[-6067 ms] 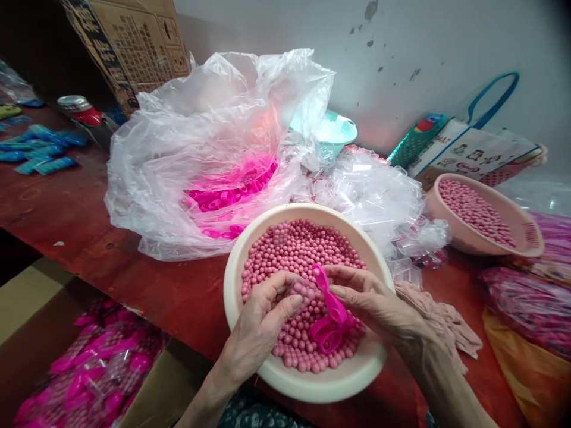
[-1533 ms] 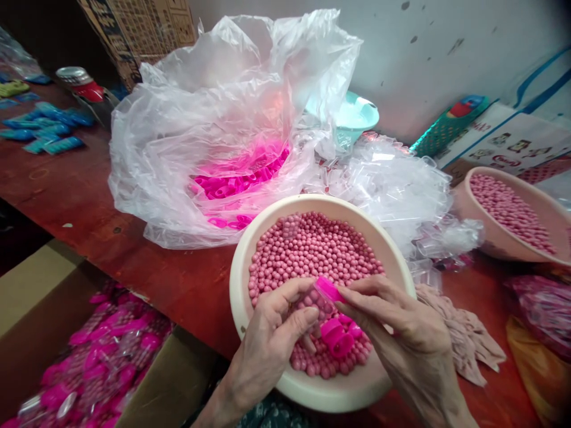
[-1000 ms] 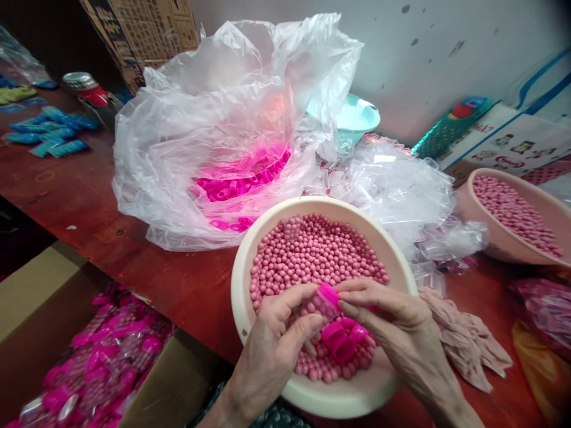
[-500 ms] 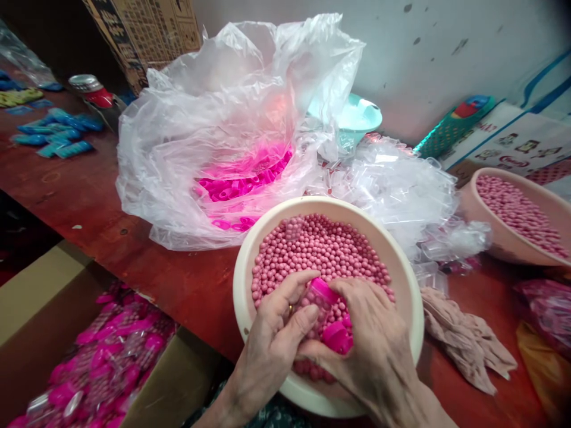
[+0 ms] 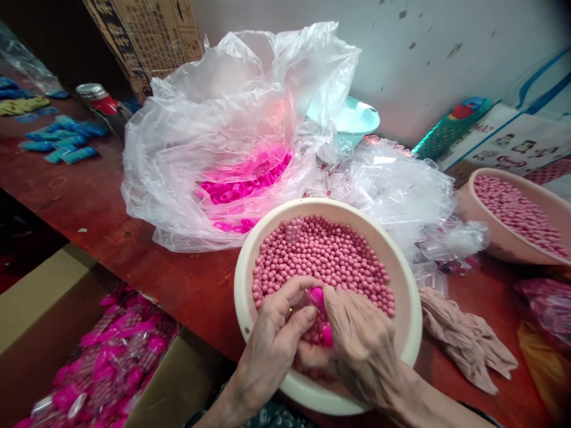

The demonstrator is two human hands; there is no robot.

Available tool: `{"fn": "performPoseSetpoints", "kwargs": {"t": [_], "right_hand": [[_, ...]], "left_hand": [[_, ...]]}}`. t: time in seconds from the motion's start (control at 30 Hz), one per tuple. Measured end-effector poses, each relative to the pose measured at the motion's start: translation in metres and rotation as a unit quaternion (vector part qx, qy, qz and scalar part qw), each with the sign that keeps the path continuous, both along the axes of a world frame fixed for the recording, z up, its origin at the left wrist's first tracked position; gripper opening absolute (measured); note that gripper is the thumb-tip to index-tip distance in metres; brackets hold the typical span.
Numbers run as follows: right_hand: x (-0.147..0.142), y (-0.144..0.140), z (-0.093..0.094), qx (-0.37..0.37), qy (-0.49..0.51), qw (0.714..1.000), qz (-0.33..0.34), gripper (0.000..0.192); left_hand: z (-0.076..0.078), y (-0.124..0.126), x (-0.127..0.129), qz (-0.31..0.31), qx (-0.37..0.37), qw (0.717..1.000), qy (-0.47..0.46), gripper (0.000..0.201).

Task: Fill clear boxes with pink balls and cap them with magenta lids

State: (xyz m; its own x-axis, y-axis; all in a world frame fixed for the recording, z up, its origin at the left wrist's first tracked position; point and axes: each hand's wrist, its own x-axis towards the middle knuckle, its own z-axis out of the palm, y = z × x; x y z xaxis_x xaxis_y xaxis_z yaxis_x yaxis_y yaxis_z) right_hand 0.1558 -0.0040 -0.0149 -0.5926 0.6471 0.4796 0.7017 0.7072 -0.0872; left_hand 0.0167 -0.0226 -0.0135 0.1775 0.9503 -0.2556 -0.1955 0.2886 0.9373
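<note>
Over the cream basin (image 5: 413, 351) of pink beads (image 5: 321, 249), both hands are close together. My left hand (image 5: 274, 339) is wrapped round a small clear plastic container (image 5: 316, 318) with pink beads inside. A bright pink cap (image 5: 317, 296) sits at its upper end, and a second pink piece (image 5: 328, 336) shows just below. My right hand (image 5: 363, 333) has its fingers closed over the cap end, hiding much of both pink pieces. Whether the cap is fully seated cannot be seen. A clear empty container (image 5: 293, 229) lies on the beads near the basin's far side.
Behind the basin stands a plastic bag (image 5: 178, 196) of pink caps (image 5: 250, 181). Clear containers (image 5: 392, 184) are heaped to its right, near another bead basin (image 5: 473, 238). A cloth (image 5: 468, 339) lies at right. A carton (image 5: 49, 303) at lower left holds filled pink-capped containers (image 5: 111, 356).
My right hand's fingers have closed further over the pink caps, covering more of them. My left hand keeps its grip on the container. The view has shifted slightly.
</note>
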Motion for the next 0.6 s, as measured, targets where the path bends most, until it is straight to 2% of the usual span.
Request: {"fn": "performPoseSetpoints", "kwargs": {"t": [0.07,0.13,0.17,0.2,0.27,0.3,0.33,0.37,0.4,0.43,0.47,0.53,0.6], "right_hand": [[0.004,0.004,0.004,-0.084,0.034,0.996,0.006,0.019],[0.014,0.009,0.011,-0.235,0.102,0.966,0.017,0.030],[0.020,0.013,0.015,-0.323,0.159,0.933,0.017,0.039],[0.027,0.016,0.019,-0.405,0.227,0.885,0.006,0.044],[0.039,0.021,0.026,-0.509,0.365,0.778,-0.046,0.038],[0.043,0.023,0.028,-0.525,0.421,0.736,-0.074,0.032],[0.044,0.024,0.029,-0.519,0.462,0.712,-0.097,0.027],[0.043,0.024,0.028,-0.501,0.486,0.708,-0.111,0.024],[0.039,0.023,0.026,-0.471,0.492,0.723,-0.114,0.020],[0.034,0.022,0.024,-0.436,0.476,0.757,-0.105,0.015],[0.028,0.020,0.021,-0.394,0.439,0.803,-0.085,0.011],[0.016,0.015,0.017,-0.299,0.325,0.897,-0.032,0.018],[0.008,0.011,0.013,-0.213,0.204,0.955,0.014,0.031]], "left_hand": [[0.001,0.002,0.002,0.018,0.003,1.000,-0.016,0.031],[0.002,0.003,0.003,0.045,-0.010,0.999,-0.027,0.032],[0.002,0.003,0.003,0.055,-0.021,0.998,-0.026,0.034],[0.001,0.003,0.002,0.059,-0.029,0.998,-0.023,0.035],[0.001,0.003,0.001,0.047,-0.038,0.998,-0.013,0.038],[0.002,0.002,0.001,0.034,-0.038,0.999,-0.007,0.039],[0.002,0.002,0.000,0.021,-0.038,0.999,-0.002,0.040],[0.003,0.001,0.000,0.013,-0.038,0.999,0.002,0.041],[0.004,0.001,0.000,0.010,-0.039,0.999,0.005,0.041],[0.005,0.000,0.000,0.013,-0.042,0.999,0.005,0.042],[0.006,0.000,0.000,0.019,-0.045,0.999,0.004,0.042],[0.007,-0.001,0.001,0.040,-0.044,0.998,-0.004,0.040],[0.007,-0.001,0.003,0.056,-0.036,0.998,-0.019,0.036]]}}
